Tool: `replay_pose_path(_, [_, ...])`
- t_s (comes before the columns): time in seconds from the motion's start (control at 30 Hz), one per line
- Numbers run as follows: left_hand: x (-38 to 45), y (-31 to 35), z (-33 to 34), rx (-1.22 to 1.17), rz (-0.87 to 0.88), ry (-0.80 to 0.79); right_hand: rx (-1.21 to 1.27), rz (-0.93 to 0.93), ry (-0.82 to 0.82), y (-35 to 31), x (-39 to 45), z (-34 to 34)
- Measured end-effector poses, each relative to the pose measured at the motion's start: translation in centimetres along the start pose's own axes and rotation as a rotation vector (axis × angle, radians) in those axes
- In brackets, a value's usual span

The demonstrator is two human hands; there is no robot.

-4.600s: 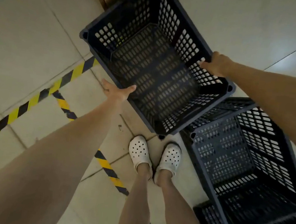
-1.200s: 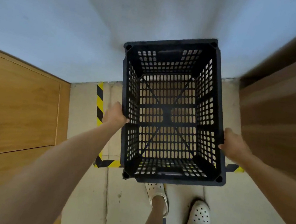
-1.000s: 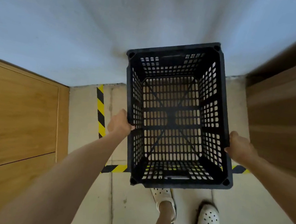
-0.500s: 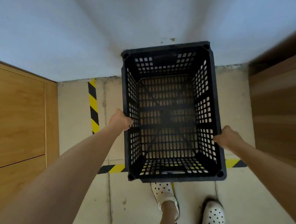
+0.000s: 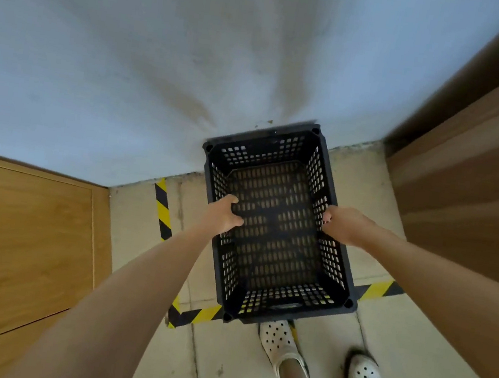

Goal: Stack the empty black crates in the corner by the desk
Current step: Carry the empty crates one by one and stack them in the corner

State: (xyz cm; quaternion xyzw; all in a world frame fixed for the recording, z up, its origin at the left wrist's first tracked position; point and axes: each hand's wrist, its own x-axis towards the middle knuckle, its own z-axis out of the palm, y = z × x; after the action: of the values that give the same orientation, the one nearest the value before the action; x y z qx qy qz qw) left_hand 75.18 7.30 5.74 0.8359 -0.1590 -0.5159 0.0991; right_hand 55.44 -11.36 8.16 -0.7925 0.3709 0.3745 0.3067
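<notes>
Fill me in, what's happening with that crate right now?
A person grips an empty black crate by its two long sides, left hand on one rim and right hand on the other. The crate is low by the white wall, between wooden panels, over the yellow-black floor tape. Whether it touches the floor cannot be told. No other crate is in view.

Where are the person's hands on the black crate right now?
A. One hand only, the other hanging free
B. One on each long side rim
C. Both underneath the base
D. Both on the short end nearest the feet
B: the left hand and right hand each curl over opposite long side rims of the black crate.
</notes>
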Motion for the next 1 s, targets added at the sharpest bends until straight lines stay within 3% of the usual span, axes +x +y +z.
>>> replay_pose_path(0.17, [-6.7,5.7,-3.2,0.187,0.183,0.009,-0.008,-0.073,0.053,-1.3,-6.7,-7.2])
replay_pose_path(0.33, [-14.9,12.8,-5.9,0.39,0.351,0.15,-0.055,-0.09,0.169,-1.1,-16.3,-14.1])
replay_pose_path(0.67, [-30.6,25.7,-4.6,0.736,0.668,0.187,-0.098,-0.053,0.228,5.5,-34.5,-20.7])
replay_pose_path(1.0, [-42.4,38.5,0.3,0.701,0.873,0.239,0.016,0.079,0.422,17.9,-49.1,-22.5])
